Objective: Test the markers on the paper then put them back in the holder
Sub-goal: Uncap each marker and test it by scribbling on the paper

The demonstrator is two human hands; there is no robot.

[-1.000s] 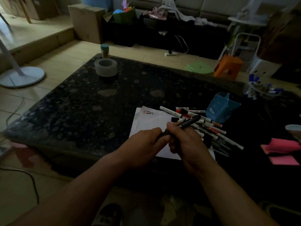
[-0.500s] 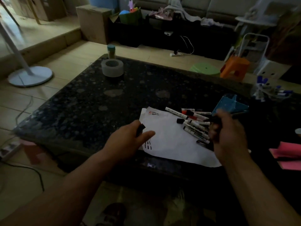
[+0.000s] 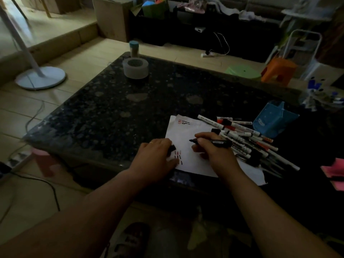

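Right hand in a pinch, left hand palm-down, fingers seemingly curled, both forearms forward.

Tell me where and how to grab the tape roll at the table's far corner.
Come from above and pinch the wall of the tape roll, thumb outside, fingers in the core. It lies flat with its hole facing up, and nothing sits on it.

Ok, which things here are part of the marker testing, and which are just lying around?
Part of the job: black marker in the right hand, cap in the left hand, paper, loose markers, blue holder.

Just lying about: tape roll, small jar, pink notes.
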